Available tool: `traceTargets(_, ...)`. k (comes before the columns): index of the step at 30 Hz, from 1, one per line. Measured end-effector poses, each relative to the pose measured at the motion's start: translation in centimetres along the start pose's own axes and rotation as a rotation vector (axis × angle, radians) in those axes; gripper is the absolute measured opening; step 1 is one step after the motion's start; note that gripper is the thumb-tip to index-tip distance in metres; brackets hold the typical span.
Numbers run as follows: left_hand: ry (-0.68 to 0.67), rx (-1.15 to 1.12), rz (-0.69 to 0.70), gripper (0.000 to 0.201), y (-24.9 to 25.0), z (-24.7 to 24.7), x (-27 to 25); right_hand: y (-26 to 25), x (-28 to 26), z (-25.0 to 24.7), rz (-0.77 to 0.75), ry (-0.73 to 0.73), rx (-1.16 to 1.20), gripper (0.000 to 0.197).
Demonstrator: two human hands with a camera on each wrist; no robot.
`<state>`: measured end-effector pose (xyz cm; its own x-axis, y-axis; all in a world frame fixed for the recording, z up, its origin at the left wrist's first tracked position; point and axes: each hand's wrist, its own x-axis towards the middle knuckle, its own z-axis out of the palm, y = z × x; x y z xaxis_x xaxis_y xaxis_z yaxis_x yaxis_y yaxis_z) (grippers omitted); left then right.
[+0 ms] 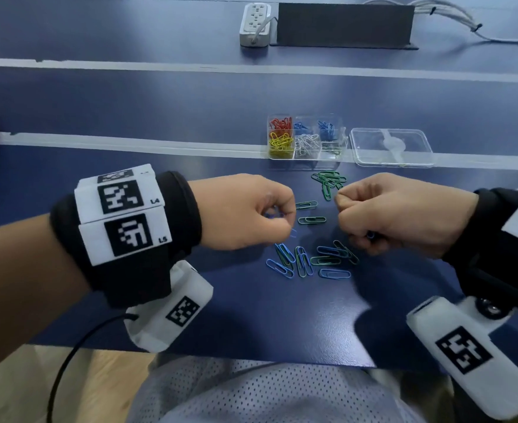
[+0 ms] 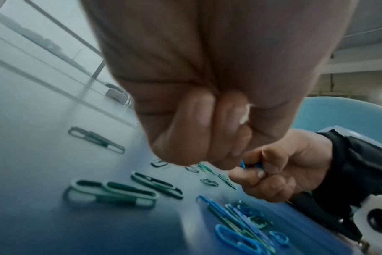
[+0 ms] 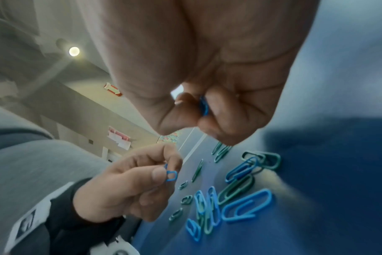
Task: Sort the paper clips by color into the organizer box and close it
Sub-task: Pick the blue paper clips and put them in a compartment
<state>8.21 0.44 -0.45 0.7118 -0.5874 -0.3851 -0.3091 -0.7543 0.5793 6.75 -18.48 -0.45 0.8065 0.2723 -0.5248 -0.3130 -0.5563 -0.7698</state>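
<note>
My left hand (image 1: 251,212) hovers over the table and pinches a blue paper clip (image 3: 171,175) between thumb and forefinger. My right hand (image 1: 386,213) is curled into a fist around blue paper clips (image 3: 204,106), opposite the left. Between and below the hands lie several loose blue and green clips (image 1: 308,259), with a green heap (image 1: 328,180) farther back. The clear organizer box (image 1: 306,137) stands behind them with red, yellow, blue, white and green clips in its compartments. Its lid (image 1: 392,146) lies flat to the right.
A white power strip (image 1: 255,24) and a dark grey block (image 1: 344,24) sit at the far edge of the blue table (image 1: 160,111), with cables at the back right. The table's front edge runs just above my lap.
</note>
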Motion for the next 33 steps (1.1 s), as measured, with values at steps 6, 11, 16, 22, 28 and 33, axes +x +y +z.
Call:
traceTargets(6,-0.003,0.174,0.017,0.023,0.4,0.2,0.2,0.6,-0.3,0.5,-0.023,0.019,-0.047,0.032)
traceTargets(11,0.029,0.194,0.019,0.022,0.6,0.5,0.4,1.1,-0.3,0.1,0.021,-0.056,0.240,0.041)
traceTargets(16,0.017,0.279,0.058,0.008,0.3,0.4,0.4,1.5,-0.4,-0.5,0.027,-0.142,0.240,0.043)
traceTargets(22,-0.001,0.376,0.117,0.016,0.0,0.1,0.9,0.8,-1.1,-0.5,-0.045,-0.114,-0.054,0.007)
traceTargets(28,-0.017,0.410,0.108,0.010,0.1,0.0,1.4,0.8,-1.0,0.3,-0.202,0.039,-0.721,0.013)
traceTargets(33,-0.017,0.385,0.083,0.007,-0.2,-0.1,1.5,0.9,-0.8,1.0,-0.228,0.121,-0.902,0.013)
